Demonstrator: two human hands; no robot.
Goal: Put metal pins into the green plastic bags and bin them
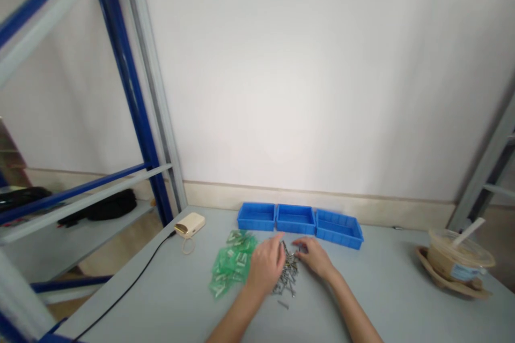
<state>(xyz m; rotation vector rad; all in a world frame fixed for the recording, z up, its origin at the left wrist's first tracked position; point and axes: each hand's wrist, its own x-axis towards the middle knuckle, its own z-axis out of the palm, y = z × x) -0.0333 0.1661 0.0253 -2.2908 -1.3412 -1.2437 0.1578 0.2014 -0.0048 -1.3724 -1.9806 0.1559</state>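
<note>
A loose pile of metal screws lies on the grey table, with one stray screw in front of it. My left hand is over the pile's left side, its index finger stretched forward and its thumb apart; nothing shows in it. At the pile's far right edge, my right hand has its fingertips bent in around what looks like a screw, partly hidden. Green plastic bags with small pale pieces inside lie just left of my left hand.
Beyond my hands stand a left blue tray, a middle blue tray and a right blue tray. A cream device with a black cable lies left. At right, a lidded plastic bowl sits on a cardboard holder.
</note>
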